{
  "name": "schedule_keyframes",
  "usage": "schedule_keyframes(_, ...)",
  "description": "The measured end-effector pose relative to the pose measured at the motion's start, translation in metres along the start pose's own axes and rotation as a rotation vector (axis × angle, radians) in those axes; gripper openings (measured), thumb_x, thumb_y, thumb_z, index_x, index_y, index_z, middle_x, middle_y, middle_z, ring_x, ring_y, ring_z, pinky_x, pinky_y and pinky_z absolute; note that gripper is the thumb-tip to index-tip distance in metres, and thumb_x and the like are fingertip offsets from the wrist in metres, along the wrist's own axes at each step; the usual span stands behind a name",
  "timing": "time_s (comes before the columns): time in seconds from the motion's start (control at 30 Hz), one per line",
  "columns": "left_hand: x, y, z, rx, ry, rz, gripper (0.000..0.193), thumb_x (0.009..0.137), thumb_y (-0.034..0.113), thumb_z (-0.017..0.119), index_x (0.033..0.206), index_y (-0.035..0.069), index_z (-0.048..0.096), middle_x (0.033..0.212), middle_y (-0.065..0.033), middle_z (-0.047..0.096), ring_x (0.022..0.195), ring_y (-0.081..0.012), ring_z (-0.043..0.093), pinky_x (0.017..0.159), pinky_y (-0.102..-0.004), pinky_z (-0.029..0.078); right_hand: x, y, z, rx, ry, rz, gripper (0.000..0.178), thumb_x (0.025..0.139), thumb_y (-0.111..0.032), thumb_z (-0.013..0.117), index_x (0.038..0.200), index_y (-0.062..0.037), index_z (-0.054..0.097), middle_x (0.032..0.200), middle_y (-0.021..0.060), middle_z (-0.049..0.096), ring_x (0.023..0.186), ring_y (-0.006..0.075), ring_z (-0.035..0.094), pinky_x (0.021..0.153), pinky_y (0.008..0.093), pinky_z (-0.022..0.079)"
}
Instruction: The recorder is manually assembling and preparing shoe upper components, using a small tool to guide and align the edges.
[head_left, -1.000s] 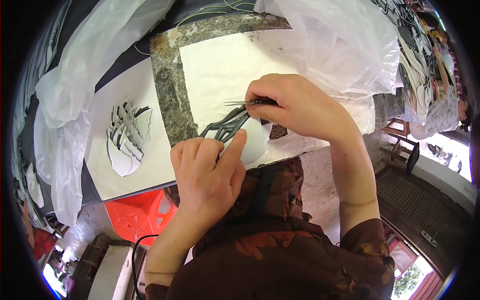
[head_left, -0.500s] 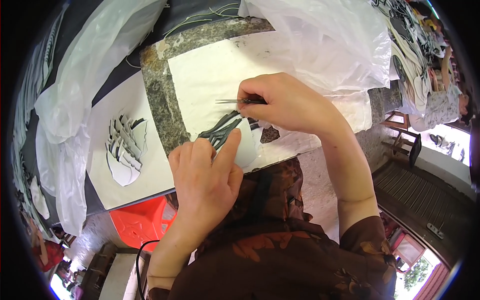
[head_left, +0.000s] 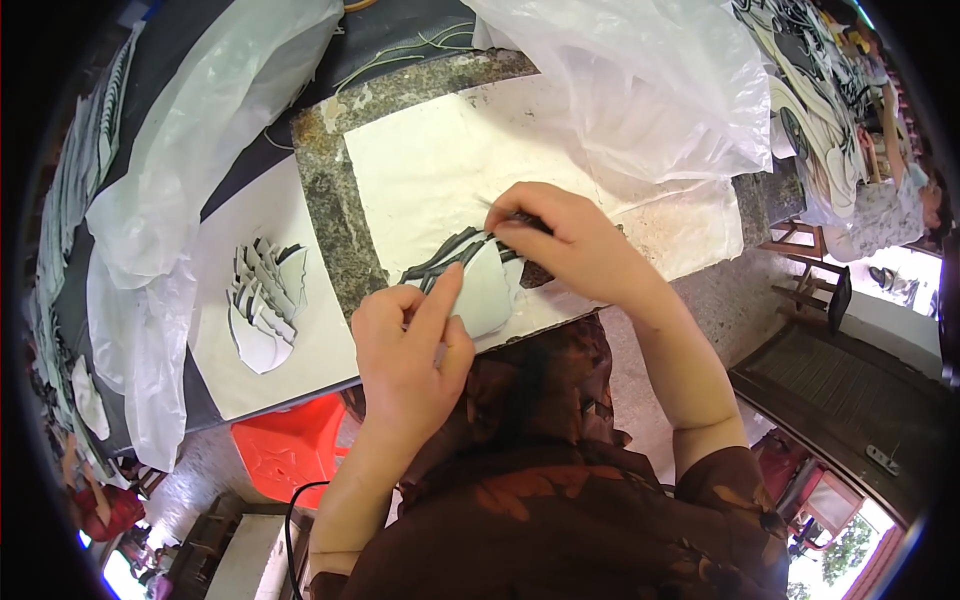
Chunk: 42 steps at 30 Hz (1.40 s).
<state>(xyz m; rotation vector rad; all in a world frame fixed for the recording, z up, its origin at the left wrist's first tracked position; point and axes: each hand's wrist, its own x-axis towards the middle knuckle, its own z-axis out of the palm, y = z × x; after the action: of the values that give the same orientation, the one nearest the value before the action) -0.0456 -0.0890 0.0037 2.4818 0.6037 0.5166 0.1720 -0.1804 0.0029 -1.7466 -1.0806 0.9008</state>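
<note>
A: Where do we stand with the workpiece?

B: The pale cut-out piece [head_left: 478, 292] lies on the cream sheet [head_left: 420, 180] at the near edge of the stone slab [head_left: 325, 200], directly between both hands. Our left hand [head_left: 405, 350] presses it flat, forefinger extended along its left edge, the remaining fingers curled; it grips nothing. Our right hand [head_left: 570, 240] is closed around a thin dark tool [head_left: 505, 215], whose tip meets the dark strips at the piece's upper edge.

A: Failure modes?

B: We judge two. If left-hand pressure lapses, the piece may slide under the tool and tear a narrow strip. The forefinger also lies near the tip, so a slip could nick it.

A: Surroundings?

B: Finished cut-outs [head_left: 262, 300] are stacked well to the left; clear plastic sheeting [head_left: 650, 80] lies beyond.
</note>
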Motion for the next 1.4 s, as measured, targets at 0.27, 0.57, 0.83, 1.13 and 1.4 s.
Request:
schedule_keyframes(0.27,-0.004,-0.001,-0.002,-0.102,0.020,-0.055,0.054,0.074,0.022,0.086,0.123,0.008,0.069,0.110,-0.0107,0.055,0.102,-0.0309,0.054,0.088,-0.0419,0.044,-0.012,-0.017,-0.011,-0.095,-0.100,0.002,0.025,0.082,-0.009,0.081,0.101,-0.0007,0.068,0.089,0.0029,0.059,0.080,0.0108,0.057,0.074,0.0260,0.048)
schedule_keyframes(0.57,0.030,-0.005,-0.075,-0.553,-0.260,-0.202,0.051,0.073,0.014,0.083,0.121,0.010,0.069,0.116,-0.0084,0.059,0.112,-0.0261,0.058,0.097,-0.0354,0.046,-0.023,-0.060,-0.024,0.231,-0.099,0.164,0.017,0.086,-0.010,0.078,0.096,-0.0009,0.068,0.088,0.0002,0.064,0.082,0.0075,0.058,0.073,0.0249,0.047)
schedule_keyframes(0.83,0.034,0.000,-0.070,-0.734,-0.342,-0.464,0.038,0.086,0.018,0.081,0.119,0.002,0.071,0.099,-0.0001,0.067,0.083,-0.0054,0.053,0.071,-0.0208,0.040,-0.022,-0.064,-0.022,0.328,-0.125,0.202,0.016,0.087,-0.010,0.078,0.096,-0.0009,0.068,0.086,-0.0016,0.064,0.080,0.0056,0.057,0.072,0.0226,0.046)
schedule_keyframes(1.13,0.043,-0.004,-0.068,-0.811,-0.459,-0.627,0.028,0.090,0.004,0.061,0.114,-0.003,0.075,0.084,0.0002,0.070,0.075,-0.0043,0.059,0.065,-0.0205,0.043,-0.019,-0.057,-0.019,0.372,-0.127,0.217,0.016,0.088,-0.010,0.078,0.096,-0.0001,0.069,0.086,-0.0009,0.064,0.080,0.0065,0.057,0.073,0.0237,0.047)
schedule_keyframes(1.4,0.036,-0.016,-0.071,-1.186,-0.395,-0.660,0.047,0.079,-0.004,0.047,0.119,-0.010,0.071,0.092,-0.0098,0.075,0.077,-0.0119,0.065,0.075,-0.0244,0.051,-0.021,-0.053,-0.025,0.409,-0.133,0.263,0.017,0.086,-0.009,0.079,0.097,-0.0019,0.068,0.089,-0.0023,0.062,0.081,0.0057,0.058,0.077,0.0226,0.050)
